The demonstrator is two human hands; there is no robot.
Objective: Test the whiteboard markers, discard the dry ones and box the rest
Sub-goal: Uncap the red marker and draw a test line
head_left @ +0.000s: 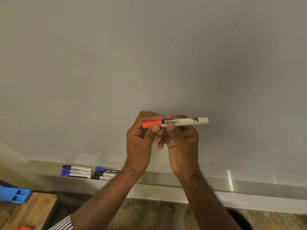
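Note:
A red-capped whiteboard marker with a white barrel lies level in front of the whiteboard, held by both hands. My left hand pinches its red cap at the left end. My right hand grips the barrel near the black label. The cap is on. Several blue and black capped markers lie side by side on the board's metal tray, to the lower left of my hands.
A blue box sits on a wooden table at the lower left, with a red object at the bottom edge. A dark round rim shows at the bottom right on patterned floor.

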